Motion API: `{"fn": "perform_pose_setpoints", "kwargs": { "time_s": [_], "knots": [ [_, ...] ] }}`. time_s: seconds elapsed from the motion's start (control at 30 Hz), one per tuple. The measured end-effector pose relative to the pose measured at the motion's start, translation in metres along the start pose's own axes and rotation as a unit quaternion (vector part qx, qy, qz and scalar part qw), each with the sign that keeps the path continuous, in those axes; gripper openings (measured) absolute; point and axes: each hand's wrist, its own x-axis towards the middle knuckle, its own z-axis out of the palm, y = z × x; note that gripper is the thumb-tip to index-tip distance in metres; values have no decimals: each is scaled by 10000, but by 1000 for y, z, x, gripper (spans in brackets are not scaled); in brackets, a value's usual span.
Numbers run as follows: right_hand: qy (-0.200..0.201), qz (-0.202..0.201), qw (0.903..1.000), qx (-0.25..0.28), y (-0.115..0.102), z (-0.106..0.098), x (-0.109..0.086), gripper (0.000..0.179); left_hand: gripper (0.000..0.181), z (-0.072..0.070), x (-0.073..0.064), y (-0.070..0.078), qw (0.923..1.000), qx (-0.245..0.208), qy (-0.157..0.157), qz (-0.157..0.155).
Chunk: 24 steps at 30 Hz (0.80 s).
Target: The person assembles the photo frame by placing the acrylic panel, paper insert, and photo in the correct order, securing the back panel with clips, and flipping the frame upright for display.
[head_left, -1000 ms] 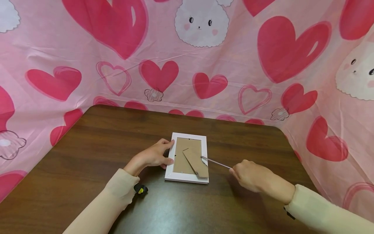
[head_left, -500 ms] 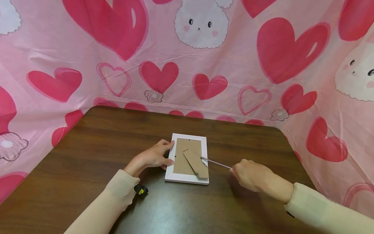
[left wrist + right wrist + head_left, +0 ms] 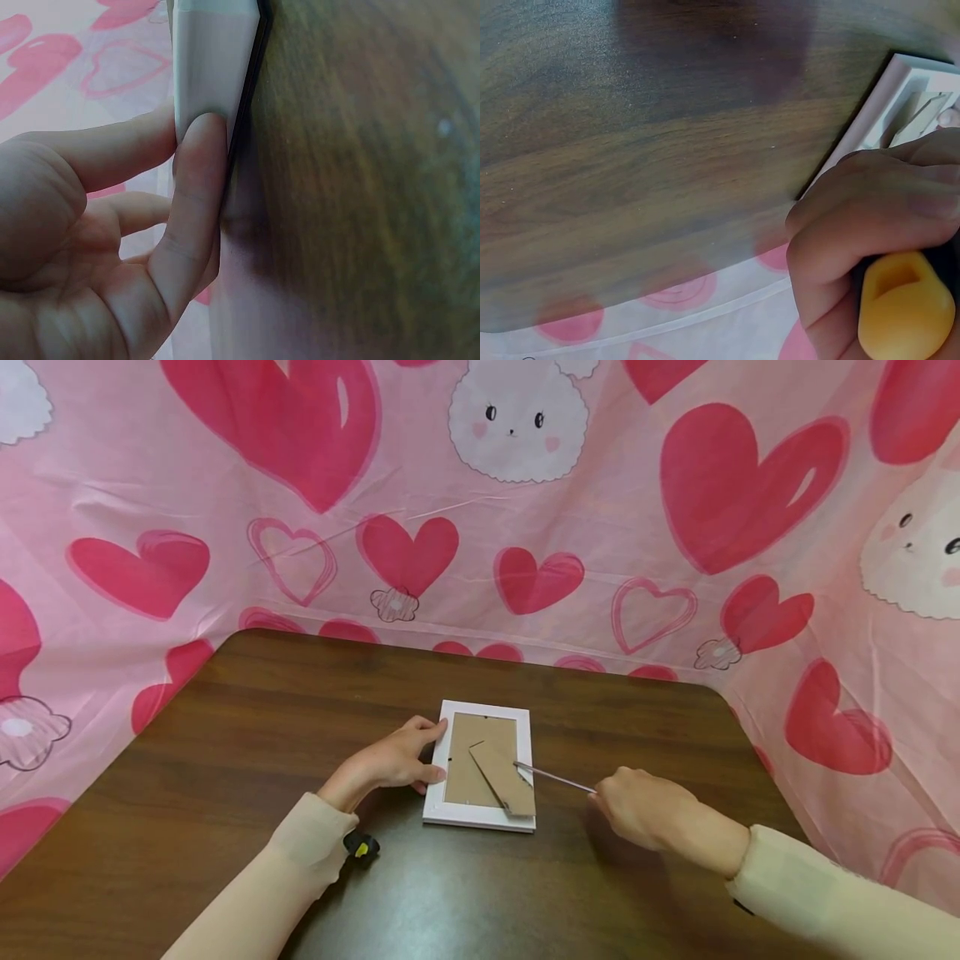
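Observation:
A white picture frame (image 3: 480, 816) lies back side up on the table, its brown backing board (image 3: 491, 727) and slanted easel flap (image 3: 507, 781) showing. My left hand (image 3: 393, 760) grips the frame's left side between thumb and fingers; in the left wrist view a fingertip presses the white side wall (image 3: 214, 60). Curled fingers of my right hand (image 3: 641, 810) wrap a screwdriver (image 3: 558, 778), whose thin shaft reaches the backing's right inner edge. Its yellow handle end (image 3: 907, 315) shows in the right wrist view. Whether the tip sits under a fastener there is too small to tell.
The dark wooden table (image 3: 337, 685) extends around the frame. Pink heart-print cloth (image 3: 472, 560) hangs behind it and at both sides. A black strap with a yellow mark (image 3: 362, 849) is at the left sleeve's cuff.

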Motion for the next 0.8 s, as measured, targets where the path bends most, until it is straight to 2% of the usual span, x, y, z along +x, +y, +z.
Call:
{"fn": "perform_pose_setpoints", "kwargs": {
  "time_s": [0.43,0.8],
  "knots": [
    [264,-73,9984,-489,-3,-6,0,42,88,-1,1,0,10000,46,-5,-36],
    [331,-383,9934,-1033,-7,-17,5,34,89,-2,2,2,10000,75,-17,-23]
  ]
}}
